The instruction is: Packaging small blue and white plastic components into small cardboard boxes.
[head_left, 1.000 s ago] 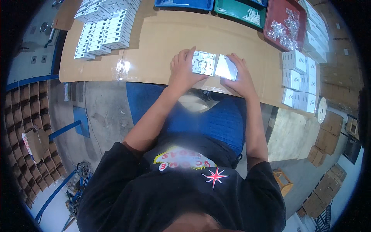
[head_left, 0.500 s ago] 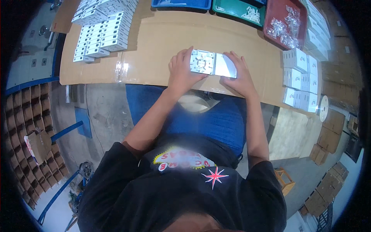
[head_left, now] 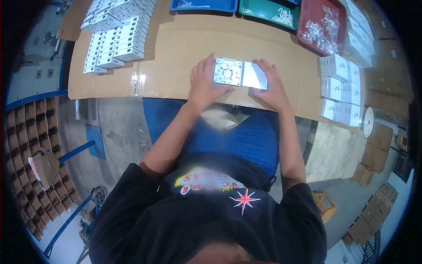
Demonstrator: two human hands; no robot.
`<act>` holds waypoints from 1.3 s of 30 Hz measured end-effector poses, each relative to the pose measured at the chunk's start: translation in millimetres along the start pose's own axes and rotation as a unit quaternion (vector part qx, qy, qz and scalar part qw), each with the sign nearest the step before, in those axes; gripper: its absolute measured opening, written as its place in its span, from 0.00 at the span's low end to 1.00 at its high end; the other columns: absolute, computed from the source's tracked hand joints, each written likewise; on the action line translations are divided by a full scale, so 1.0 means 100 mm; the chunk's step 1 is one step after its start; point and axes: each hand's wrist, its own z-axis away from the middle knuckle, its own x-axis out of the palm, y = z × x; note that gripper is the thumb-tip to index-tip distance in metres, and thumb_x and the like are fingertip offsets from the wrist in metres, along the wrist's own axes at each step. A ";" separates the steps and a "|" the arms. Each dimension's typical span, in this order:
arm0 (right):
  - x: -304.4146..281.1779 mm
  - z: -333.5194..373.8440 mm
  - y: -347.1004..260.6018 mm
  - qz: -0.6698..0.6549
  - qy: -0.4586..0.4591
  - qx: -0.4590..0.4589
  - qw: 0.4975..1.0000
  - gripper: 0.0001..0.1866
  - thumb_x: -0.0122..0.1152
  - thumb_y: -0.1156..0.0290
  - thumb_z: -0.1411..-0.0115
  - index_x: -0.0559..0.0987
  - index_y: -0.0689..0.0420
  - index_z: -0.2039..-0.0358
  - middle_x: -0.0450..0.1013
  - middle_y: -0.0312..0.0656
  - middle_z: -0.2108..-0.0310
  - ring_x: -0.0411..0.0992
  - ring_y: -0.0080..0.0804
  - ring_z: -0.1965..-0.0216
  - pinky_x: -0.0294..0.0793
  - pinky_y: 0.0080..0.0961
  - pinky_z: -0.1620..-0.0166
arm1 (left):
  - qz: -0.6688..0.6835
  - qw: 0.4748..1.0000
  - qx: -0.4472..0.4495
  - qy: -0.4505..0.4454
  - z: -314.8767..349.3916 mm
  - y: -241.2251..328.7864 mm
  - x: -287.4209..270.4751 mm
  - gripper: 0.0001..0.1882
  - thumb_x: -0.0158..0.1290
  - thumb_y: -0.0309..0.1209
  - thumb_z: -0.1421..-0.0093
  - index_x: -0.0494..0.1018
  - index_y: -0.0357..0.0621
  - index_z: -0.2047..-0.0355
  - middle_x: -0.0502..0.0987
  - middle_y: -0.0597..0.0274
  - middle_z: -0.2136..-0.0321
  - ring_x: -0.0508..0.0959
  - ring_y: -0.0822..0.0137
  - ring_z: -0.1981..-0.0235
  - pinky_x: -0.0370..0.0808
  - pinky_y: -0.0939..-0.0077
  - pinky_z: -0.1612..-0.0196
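Note:
A small white square plastic box (head_left: 228, 71) is opened out flat, just above or on the cardboard-covered table near its front edge. Its left half shows molded ribs and clips inside. The smooth, shiny lid (head_left: 254, 75) forms the right half, joined along a middle seam. My left hand (head_left: 205, 83) is closed on the left edge, thumb at the near corner and fingers behind. Around the lid's right edge my right hand (head_left: 271, 83) is closed likewise. Whether the box touches the table I cannot tell.
Stacked white cartons (head_left: 116, 48) stand at the back left, and more white boxes (head_left: 340, 90) at the right edge. Along the back lie a blue tray (head_left: 204, 8), a green tray (head_left: 261, 16) with white plugs, and a red tray (head_left: 303, 28) with clear bags.
Both hands keep their hold on the opened box. It has shifted very slightly left in the picture; the tables and trays shift a little too.

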 end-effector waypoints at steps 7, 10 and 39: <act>-0.08 0.01 0.05 -0.097 0.067 0.018 0.993 0.36 0.70 0.65 0.46 0.71 0.54 0.36 0.69 0.47 0.36 0.60 0.48 0.29 0.57 0.45 0.28 | 0.057 0.997 -0.011 0.060 -0.07 -0.17 -0.06 0.42 0.66 0.45 0.43 0.62 0.46 0.33 0.72 0.55 0.44 0.69 0.53 0.42 0.61 0.55 0.37; -0.01 0.04 0.20 -0.093 0.178 0.049 0.978 0.26 0.67 0.69 0.42 0.77 0.56 0.42 0.74 0.46 0.41 0.70 0.42 0.38 0.70 0.36 0.37 | 0.127 0.986 -0.060 0.089 -0.11 -0.31 -0.01 0.26 0.60 0.41 0.37 0.71 0.48 0.41 0.77 0.61 0.50 0.73 0.59 0.47 0.62 0.58 0.40; -1.23 -1.52 1.73 0.362 0.270 0.208 0.868 0.12 0.63 0.61 0.42 0.85 0.53 0.62 0.80 0.50 0.61 0.77 0.49 0.56 0.72 0.49 0.50 | -0.030 0.989 -0.048 0.133 -0.11 -0.15 0.07 0.08 0.56 0.37 0.36 0.78 0.50 0.61 0.78 0.65 0.56 0.74 0.58 0.50 0.63 0.59 0.44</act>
